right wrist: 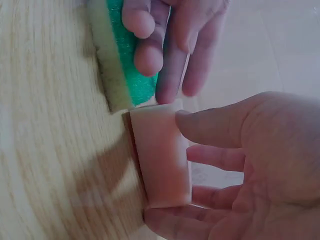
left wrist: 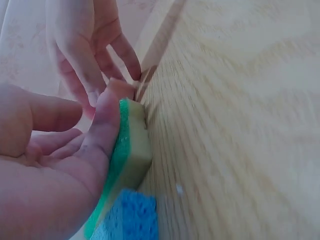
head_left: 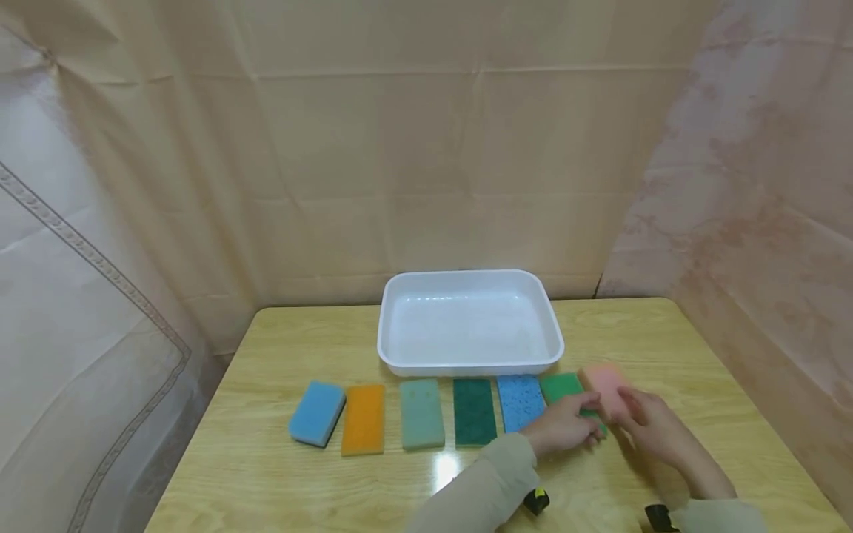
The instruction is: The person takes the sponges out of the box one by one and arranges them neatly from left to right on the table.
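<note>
A pink sponge (head_left: 604,385) is at the right end of a row of sponges, beside a green-topped sponge (right wrist: 131,60) with a pale yellow foam side. My right hand (head_left: 656,433) holds the pink sponge, thumb at one edge and fingers around the far side, as the right wrist view shows. Over the green-topped sponge is my left hand (head_left: 566,426), its fingers extended loosely. One left fingertip reaches the pink sponge's near edge. In the left wrist view, the pink sponge is mostly hidden behind the left fingers. A blue speckled sponge (head_left: 520,400) lies left of the green-topped one.
Further left lie a dark green pad (head_left: 474,413), a pale green sponge (head_left: 422,414), an orange sponge (head_left: 363,420) and a light blue sponge (head_left: 316,414) set at an angle. Behind the row stands a white tray (head_left: 469,370) on the wooden table (head_left: 266,481). Cloth (head_left: 426,148) hangs behind.
</note>
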The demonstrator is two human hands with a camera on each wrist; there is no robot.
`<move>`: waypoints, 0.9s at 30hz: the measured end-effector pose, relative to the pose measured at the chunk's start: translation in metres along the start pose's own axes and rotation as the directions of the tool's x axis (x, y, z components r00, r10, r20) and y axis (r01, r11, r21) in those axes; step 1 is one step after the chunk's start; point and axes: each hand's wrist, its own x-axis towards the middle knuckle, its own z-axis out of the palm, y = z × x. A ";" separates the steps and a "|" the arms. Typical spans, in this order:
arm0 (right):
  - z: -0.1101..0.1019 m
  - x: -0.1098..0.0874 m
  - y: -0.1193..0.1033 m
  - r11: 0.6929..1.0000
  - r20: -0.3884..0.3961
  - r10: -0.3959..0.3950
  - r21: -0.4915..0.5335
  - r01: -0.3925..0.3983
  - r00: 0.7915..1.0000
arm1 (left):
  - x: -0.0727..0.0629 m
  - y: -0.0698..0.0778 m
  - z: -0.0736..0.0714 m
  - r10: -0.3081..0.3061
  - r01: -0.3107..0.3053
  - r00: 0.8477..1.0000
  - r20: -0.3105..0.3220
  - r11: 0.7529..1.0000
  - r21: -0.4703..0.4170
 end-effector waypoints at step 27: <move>-0.029 0.035 -0.050 0.989 -0.197 -0.149 -0.051 0.141 0.969 | -0.115 0.035 -0.152 0.639 -0.124 0.768 -0.038 0.207 0.970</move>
